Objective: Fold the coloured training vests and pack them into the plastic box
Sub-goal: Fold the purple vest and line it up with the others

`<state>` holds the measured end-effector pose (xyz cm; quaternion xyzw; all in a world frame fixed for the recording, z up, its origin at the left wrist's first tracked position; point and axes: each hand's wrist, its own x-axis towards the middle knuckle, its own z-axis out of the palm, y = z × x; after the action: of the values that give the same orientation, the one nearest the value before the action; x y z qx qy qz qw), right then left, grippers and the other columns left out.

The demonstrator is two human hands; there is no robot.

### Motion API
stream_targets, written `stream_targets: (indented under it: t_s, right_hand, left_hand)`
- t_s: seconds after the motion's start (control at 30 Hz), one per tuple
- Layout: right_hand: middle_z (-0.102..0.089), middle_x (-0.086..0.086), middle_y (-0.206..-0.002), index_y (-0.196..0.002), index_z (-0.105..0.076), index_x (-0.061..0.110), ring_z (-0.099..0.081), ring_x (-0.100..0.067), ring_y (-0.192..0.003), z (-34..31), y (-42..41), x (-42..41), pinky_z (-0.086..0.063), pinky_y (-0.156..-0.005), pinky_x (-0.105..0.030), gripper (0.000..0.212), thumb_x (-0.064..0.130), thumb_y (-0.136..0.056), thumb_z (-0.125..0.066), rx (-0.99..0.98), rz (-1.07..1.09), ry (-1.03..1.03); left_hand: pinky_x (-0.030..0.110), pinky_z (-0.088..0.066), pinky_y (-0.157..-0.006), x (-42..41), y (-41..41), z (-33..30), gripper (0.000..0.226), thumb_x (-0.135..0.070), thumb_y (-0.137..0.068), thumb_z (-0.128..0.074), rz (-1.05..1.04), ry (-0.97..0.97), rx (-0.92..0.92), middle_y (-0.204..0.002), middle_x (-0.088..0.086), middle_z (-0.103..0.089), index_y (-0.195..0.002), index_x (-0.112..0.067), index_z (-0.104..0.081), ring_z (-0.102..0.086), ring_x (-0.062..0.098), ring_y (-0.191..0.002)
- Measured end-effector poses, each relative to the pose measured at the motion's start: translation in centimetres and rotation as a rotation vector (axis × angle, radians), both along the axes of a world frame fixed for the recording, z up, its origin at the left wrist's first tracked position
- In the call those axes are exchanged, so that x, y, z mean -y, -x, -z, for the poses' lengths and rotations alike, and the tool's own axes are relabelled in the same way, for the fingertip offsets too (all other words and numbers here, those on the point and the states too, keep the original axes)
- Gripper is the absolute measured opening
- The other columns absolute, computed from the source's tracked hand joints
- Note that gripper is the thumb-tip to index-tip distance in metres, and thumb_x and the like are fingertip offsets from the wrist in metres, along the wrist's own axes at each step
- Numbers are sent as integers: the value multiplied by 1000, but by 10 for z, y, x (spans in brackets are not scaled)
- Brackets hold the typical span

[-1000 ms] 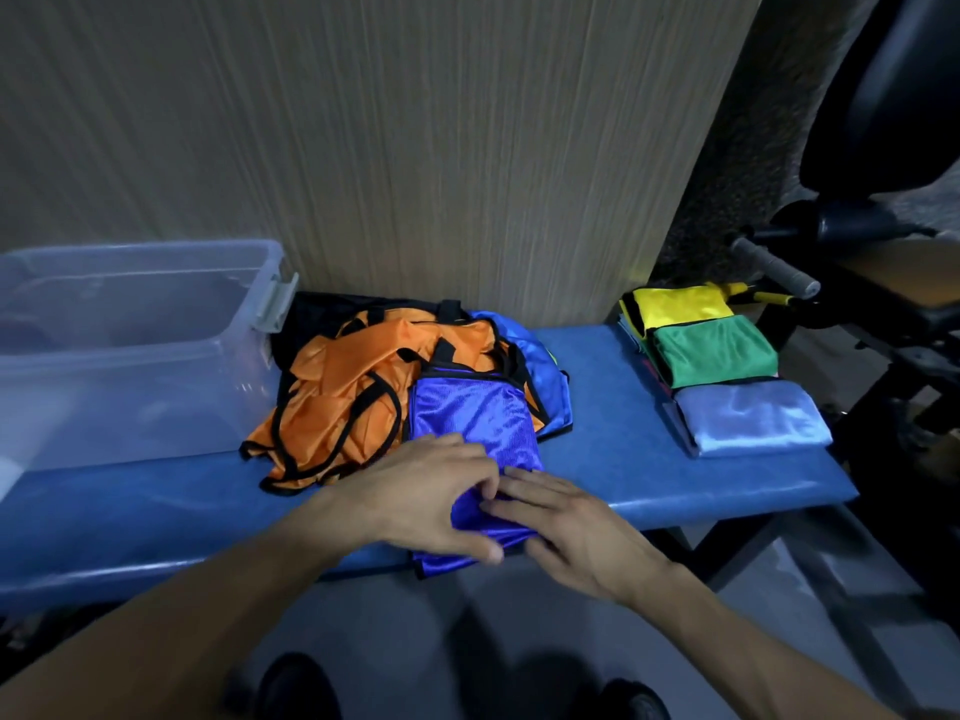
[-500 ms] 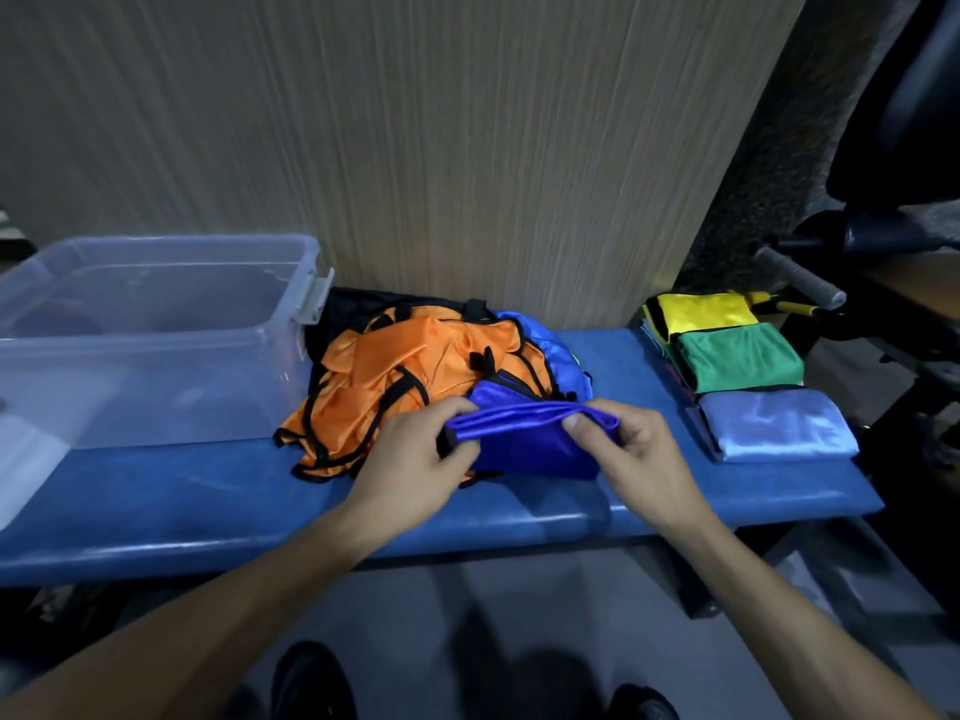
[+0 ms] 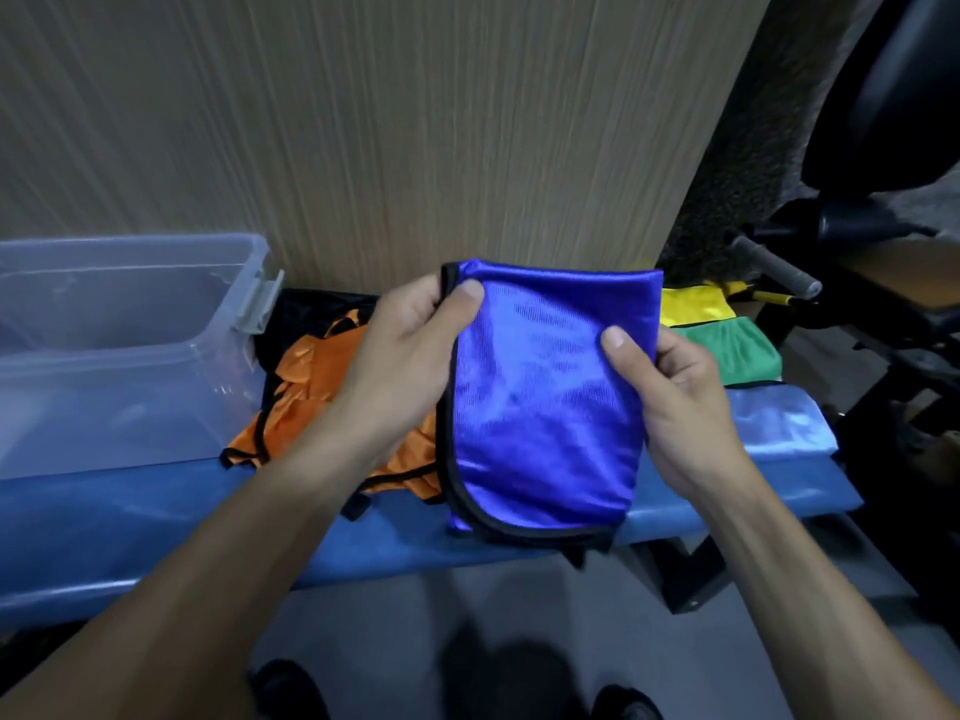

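Note:
A folded royal-blue vest [image 3: 540,402] with black trim hangs in the air in front of me, above the blue bench [image 3: 156,517]. My left hand [image 3: 405,356] pinches its upper left edge, thumb on the front. My right hand [image 3: 670,402] grips its right edge, thumb on the cloth. Behind my left hand an unfolded orange vest [image 3: 306,387] lies in a heap on the bench. The clear plastic box [image 3: 119,345] stands at the left with nothing visible inside. Folded yellow [image 3: 693,306], green [image 3: 737,350] and light-blue [image 3: 784,423] vests lie at the right end.
A wood-grain panel [image 3: 415,122] rises right behind the bench. Black gym equipment with a grey padded handle [image 3: 774,267] stands to the right. My shoes [image 3: 285,688] show on the grey floor below the bench's front edge.
Both hands have lifted the folded blue vest off the bench and heap, and it now hangs upright and higher, shifted a little to the right.

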<state>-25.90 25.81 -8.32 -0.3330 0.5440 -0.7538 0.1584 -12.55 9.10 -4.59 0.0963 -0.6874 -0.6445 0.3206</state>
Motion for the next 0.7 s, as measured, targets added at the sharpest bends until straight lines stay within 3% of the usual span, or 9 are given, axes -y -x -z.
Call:
stream_targets:
  t_s: [0.1, 0.17, 0.23, 0.3, 0.37, 0.5, 0.6, 0.7]
  right_hand:
    - [-76, -9, -104, -108, -70, 12, -72, -17, -85, 11, 15, 11, -60, -71, -29, 16, 21, -100, -59, 193, -54, -65]
    - [-76, -9, -100, -112, -63, 20, -72, -15, -72, 33, 25, 14, -58, -58, -27, 15, 24, -98, -63, 339, -76, -234]
    - [-73, -8, -103, -128, -52, 27, -71, -16, -69, 61, 30, 11, -56, -55, -28, 41, 21, -92, -72, 416, -108, -477]
    - [-68, -8, -103, -140, -45, 28, -72, -18, -75, 80, 34, 6, -59, -59, -31, 63, 9, -89, -75, 415, -105, -580]
    - [-62, -10, -99, -138, -50, 23, -70, -16, -73, 83, 34, 4, -60, -60, -30, 56, 2, -90, -72, 396, -84, -545]
    - [-58, -12, -99, -112, -67, 14, -61, -17, -77, 84, 31, 2, -60, -76, -40, 22, 15, -92, -74, 90, -90, -606]
    - [-58, 2, -95, -101, -71, 27, -56, -11, -74, 85, 29, -5, -52, -77, -30, 34, 41, -75, -88, -211, -136, -715]
    - [-55, 2, -94, -96, -67, 31, -52, -9, -70, 96, 30, -8, -49, -69, -24, 39, 33, -66, -93, -306, -163, -722]
  left_hand:
    - [38, -52, -82, 21, 36, 12, 25, -20, -107, -49, -9, 17, 82, -97, 8, -73, -100, -11, -71, -67, 21, -90]
    - [39, -52, -83, 42, 65, 40, 25, -22, -105, -50, -63, 59, 204, -95, 4, -71, -94, -13, -71, -65, 20, -88]
    - [44, -54, -93, 61, 84, 78, 21, -18, -102, -54, -88, 97, 418, -97, 3, -73, -90, -15, -71, -67, 21, -90]
    - [48, -56, -94, 72, 89, 109, 13, -10, -97, -60, -73, 107, 630, -99, 6, -75, -95, -15, -72, -71, 25, -92]
    - [47, -57, -92, 78, 95, 118, 16, -9, -95, -62, -129, 146, 634, -103, 7, -75, -105, -15, -72, -71, 29, -97]
    - [40, -53, -87, 82, 106, 110, 9, -16, -99, -58, -299, 228, 542, -99, 5, -72, -103, -16, -66, -67, 25, -94]
    - [42, -55, -87, 80, 110, 115, 10, -19, -101, -56, -331, 149, 558, -100, 5, -71, -106, -18, -65, -67, 26, -93]
    - [37, -55, -85, 81, 111, 119, 15, -18, -102, -55, -342, 89, 535, -101, 0, -70, -113, -22, -65, -67, 23, -93]
